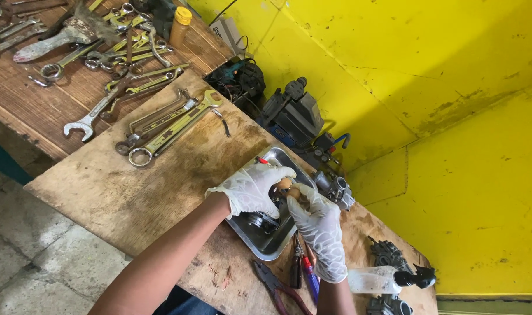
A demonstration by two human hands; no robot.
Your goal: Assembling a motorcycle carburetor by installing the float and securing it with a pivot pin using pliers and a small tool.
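Both my hands wear white gloves and meet over a small metal tray (260, 246) on the wooden bench. My left hand (251, 189) curls over a small brownish part (287, 188) held above the tray. My right hand (319, 228) grips the same part from the right, fingers closed around it. A round metal piece (261, 221) lies in the tray under my left hand. A grey carburettor body (335, 189) sits just beyond the tray's far right corner.
Several spanners (161, 125) lie spread over the bench to the left. Pliers (277, 287) and screwdrivers (305, 271) lie near the front edge. A clear spray bottle (382, 279) lies at right beside dark engine parts (386, 254). Power tools (292, 114) rest against the yellow wall.
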